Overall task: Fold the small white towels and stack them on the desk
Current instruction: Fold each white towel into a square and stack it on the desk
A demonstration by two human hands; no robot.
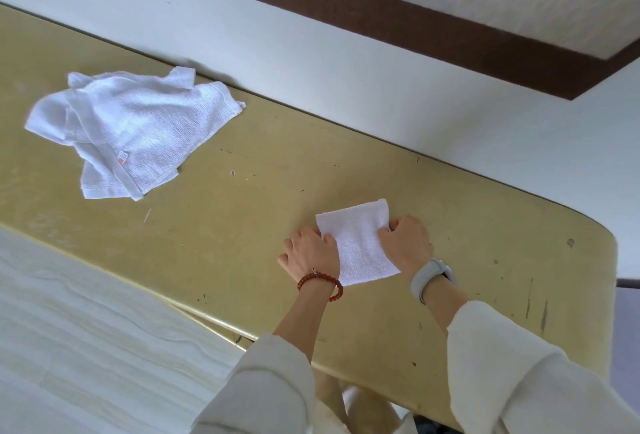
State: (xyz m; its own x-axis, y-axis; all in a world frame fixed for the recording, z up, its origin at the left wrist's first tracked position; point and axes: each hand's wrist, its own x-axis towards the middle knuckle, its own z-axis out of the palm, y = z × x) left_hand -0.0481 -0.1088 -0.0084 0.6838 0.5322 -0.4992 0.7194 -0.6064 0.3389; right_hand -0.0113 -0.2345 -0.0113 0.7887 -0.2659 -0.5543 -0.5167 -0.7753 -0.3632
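A small white towel [356, 241], folded into a compact rectangle, lies on the yellowish desk [242, 219] near its right end. My left hand [310, 253], with a red bead bracelet on the wrist, grips the towel's left edge with curled fingers. My right hand [407, 243], with a grey watch on the wrist, grips the right edge, its fingertips over the fold. A loose pile of unfolded white towels [128, 128] lies at the desk's far left, well apart from both hands.
A white wall [311, 63] with a dark brown band runs right behind the desk. White bedding [86, 336] sits against the desk's near edge at lower left. The desk's rounded right end [602, 260] lies just right of my hands.
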